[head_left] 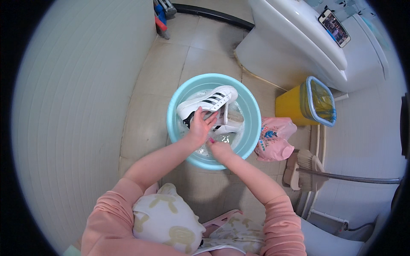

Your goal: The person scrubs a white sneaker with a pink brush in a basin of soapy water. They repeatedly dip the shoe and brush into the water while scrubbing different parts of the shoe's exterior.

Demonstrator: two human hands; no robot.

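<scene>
A white sneaker (208,100) with black stripes lies tilted in a light-blue plastic basin (173,128) of soapy water. My left hand (201,126) is at the shoe's collar, palm up and fingers spread, touching it without a visible grip. Lower in the basin, my right hand (221,151) is closed in a fist around a small pink object (211,140), mostly hidden by the fingers. Beside the striped shoe, partly under it, is another white shoe (228,128). A beige ridged surface (235,117) shows next to it; whether it is a sole or a brush is unclear.
Right of the basin lie a pink plastic bag (275,140) bearing writing and a yellow lined bin (288,104). Brushes (307,172) lean by the right wall. Beyond stands a white toilet (272,48) with a phone (334,28) on top. A ridged wall (86,96) borders the left.
</scene>
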